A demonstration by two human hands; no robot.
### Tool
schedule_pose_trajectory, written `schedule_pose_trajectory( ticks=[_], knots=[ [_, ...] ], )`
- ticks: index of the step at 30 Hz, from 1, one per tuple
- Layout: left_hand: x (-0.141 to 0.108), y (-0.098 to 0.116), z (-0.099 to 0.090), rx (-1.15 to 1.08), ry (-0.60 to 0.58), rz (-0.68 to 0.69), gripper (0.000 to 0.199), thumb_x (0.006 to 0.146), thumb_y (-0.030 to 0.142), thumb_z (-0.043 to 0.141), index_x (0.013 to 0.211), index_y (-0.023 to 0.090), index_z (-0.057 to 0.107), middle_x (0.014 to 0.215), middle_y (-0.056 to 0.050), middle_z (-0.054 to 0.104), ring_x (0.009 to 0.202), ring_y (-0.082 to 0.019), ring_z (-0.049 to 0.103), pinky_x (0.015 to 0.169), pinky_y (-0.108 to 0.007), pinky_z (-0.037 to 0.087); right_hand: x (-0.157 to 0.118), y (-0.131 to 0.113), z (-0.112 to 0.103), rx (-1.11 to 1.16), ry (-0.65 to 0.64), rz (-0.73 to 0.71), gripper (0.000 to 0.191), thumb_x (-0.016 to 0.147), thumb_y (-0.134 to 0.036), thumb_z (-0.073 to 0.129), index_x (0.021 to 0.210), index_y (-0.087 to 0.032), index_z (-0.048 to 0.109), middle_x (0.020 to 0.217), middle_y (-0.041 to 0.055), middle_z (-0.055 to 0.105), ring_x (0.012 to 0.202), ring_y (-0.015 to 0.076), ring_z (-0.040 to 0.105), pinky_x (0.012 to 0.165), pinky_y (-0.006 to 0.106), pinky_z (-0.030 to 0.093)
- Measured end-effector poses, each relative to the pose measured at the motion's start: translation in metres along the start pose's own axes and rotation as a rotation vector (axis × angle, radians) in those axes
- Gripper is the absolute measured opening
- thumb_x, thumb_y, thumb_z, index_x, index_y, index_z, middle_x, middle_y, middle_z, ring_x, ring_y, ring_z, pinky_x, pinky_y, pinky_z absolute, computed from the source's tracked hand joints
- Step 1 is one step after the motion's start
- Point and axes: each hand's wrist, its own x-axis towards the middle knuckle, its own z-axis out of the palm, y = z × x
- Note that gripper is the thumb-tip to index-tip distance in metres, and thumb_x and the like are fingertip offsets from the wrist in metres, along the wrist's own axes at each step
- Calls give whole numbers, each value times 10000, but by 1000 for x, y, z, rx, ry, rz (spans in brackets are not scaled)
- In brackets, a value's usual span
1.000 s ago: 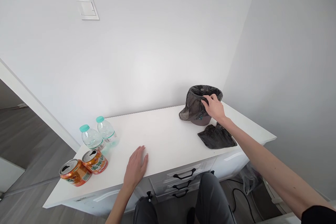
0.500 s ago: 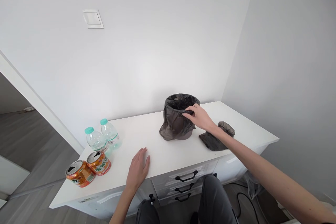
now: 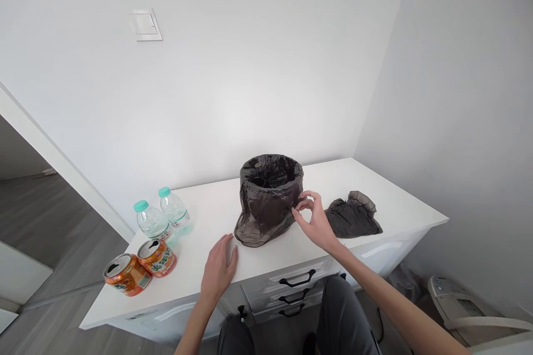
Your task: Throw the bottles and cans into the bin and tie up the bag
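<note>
A small bin (image 3: 268, 208) stands on the white cabinet top, lined with a dark translucent trash bag (image 3: 256, 230). The bag is folded over the bin's rim, and its loose hem spreads at the front left. At the bag's right side, the thumb and index finger of my right hand (image 3: 314, 221) pinch its film. My left hand (image 3: 219, 269) lies flat near the front edge of the top, palm down and holding nothing. To the right of the bin lies a second crumpled dark bag (image 3: 353, 216).
Two clear bottles with teal caps (image 3: 152, 222) stand at the left, behind two opened orange cans (image 3: 157, 258). Black-handled drawers (image 3: 297, 278) are below the top, close to my knees. A beige appliance (image 3: 466, 308) sits at the lower right.
The bin and its bag have shifted left and nearer to me. My right hand has moved from the front rim down to the bag's right side. My left hand has stayed put.
</note>
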Motion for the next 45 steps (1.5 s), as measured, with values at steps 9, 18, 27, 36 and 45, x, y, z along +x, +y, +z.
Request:
schedule_pose_trajectory(
  ticks=[9,18,27,36,45],
  knots=[
    [2,-4,6,3,-7,-18,426,1019,428,481,1398,239,523,1440,-111,629,1349,-292,590,1134,-512,480,-42,82,-11,20,-252,237,282,964,-467,556,1055,-232,680,968,81,720,857,237,663,714,356,526],
    [6,2,3,3,23,-42,431,1004,453,482,1368,233,554,1400,-112,657,1303,-303,624,1106,-511,504,-50,116,-10,186,-158,364,333,912,-527,592,1015,-212,627,752,9,642,655,184,608,653,332,515],
    [6,1,5,12,14,-56,419,1014,446,467,1374,245,543,1409,-105,649,1306,-305,618,1118,-511,486,-52,116,-12,198,-150,368,310,899,-508,604,1005,-218,630,767,12,637,637,180,593,633,331,515],
    [9,5,1,11,27,-77,422,1000,469,478,1352,247,550,1366,-99,674,1272,-305,638,1090,-503,510,-50,119,-12,223,-172,362,283,909,-489,611,1001,-222,634,775,10,648,629,169,593,616,313,500],
    [10,7,0,9,26,-97,441,988,487,476,1337,230,557,1353,-108,681,1266,-314,640,1088,-509,509,-49,116,-13,220,-174,379,254,902,-454,608,1000,-221,632,786,10,654,639,170,592,633,318,499]
  ],
)
